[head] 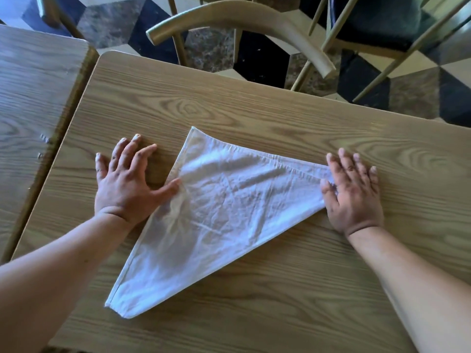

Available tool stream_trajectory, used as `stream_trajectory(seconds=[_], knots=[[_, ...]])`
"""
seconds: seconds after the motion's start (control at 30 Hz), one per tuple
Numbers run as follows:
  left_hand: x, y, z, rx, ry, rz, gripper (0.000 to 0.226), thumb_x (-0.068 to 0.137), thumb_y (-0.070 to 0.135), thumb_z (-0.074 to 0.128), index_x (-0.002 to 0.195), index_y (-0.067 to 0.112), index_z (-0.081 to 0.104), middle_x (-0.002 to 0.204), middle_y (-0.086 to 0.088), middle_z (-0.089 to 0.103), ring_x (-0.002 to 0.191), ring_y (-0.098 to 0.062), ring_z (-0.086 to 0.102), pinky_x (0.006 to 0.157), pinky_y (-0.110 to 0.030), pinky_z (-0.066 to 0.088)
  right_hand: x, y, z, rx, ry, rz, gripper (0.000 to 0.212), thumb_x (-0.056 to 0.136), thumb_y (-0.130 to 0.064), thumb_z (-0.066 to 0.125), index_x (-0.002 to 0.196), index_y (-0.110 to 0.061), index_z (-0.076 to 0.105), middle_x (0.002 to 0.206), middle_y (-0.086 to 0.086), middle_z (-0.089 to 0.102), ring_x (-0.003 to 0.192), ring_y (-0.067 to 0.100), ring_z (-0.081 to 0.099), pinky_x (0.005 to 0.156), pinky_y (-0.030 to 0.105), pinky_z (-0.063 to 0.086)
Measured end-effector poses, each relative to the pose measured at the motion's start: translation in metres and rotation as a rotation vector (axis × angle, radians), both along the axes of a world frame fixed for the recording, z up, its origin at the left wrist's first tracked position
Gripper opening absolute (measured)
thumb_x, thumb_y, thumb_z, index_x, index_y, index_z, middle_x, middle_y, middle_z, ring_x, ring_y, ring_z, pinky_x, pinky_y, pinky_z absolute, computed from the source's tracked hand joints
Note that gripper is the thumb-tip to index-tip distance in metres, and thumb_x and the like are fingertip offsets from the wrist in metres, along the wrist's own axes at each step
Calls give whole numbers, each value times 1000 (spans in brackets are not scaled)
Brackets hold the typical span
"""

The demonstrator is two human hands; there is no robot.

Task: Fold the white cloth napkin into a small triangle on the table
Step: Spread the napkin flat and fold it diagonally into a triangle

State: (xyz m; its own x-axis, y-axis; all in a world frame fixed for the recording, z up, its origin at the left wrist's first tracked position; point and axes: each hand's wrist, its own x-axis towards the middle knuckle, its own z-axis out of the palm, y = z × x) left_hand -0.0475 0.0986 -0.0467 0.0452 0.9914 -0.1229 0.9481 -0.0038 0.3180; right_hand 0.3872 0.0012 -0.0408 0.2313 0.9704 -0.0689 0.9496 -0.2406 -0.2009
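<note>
The white cloth napkin [219, 212] lies flat on the wooden table [254, 110], folded into a large wrinkled triangle with corners at the far middle, the right and the near left. My left hand [125, 182] rests palm down on the table at the napkin's left edge, fingers spread, its thumb on the cloth. My right hand [353, 194] lies flat over the napkin's right corner, fingers spread. Neither hand grips the cloth.
A second wooden table [33, 98] butts against the left side with a narrow gap. Two wooden chairs stand beyond the far edge, one with a curved backrest [242, 21], one with a dark seat [377, 19]. The floor is patterned tile.
</note>
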Motion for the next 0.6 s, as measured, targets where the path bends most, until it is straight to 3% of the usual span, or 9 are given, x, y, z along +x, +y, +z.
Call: stream_trajectory(seconds=[0.17,0.27,0.37,0.47,0.6], knots=[[6,0,5,-35,-49,33,97,68,89,52,149,37,43,172,8,25,161,-9,4,130,-55,-7,5,1,-2,-11,-6,2,66,100,-49,31,161,-25,37,173,3,27,160,33,20,129,59,10],[45,-5,14,46,-115,115,83,80,76,51,147,27,49,170,0,31,162,-18,13,129,-61,2,7,1,-3,-28,-5,1,66,100,-49,30,162,-26,35,173,2,24,161,31,18,129,59,8],[125,-21,24,140,-179,-169,72,90,61,50,147,17,54,167,-10,39,159,-28,26,129,-57,12,8,1,-3,-51,0,-2,67,100,-50,26,163,-27,32,174,0,20,162,29,13,130,56,4],[208,-38,24,26,-185,-489,70,98,56,50,158,22,43,173,-6,29,161,-25,19,131,-50,9,8,1,-2,-68,10,-4,68,100,-52,25,164,-28,30,175,-1,18,162,27,11,130,55,3],[252,-55,8,-90,-95,-600,67,100,50,50,161,25,39,175,-2,22,163,-23,9,131,-52,1,9,2,-2,-62,-8,1,69,100,-52,25,163,-26,32,174,2,20,161,30,15,130,56,5]])
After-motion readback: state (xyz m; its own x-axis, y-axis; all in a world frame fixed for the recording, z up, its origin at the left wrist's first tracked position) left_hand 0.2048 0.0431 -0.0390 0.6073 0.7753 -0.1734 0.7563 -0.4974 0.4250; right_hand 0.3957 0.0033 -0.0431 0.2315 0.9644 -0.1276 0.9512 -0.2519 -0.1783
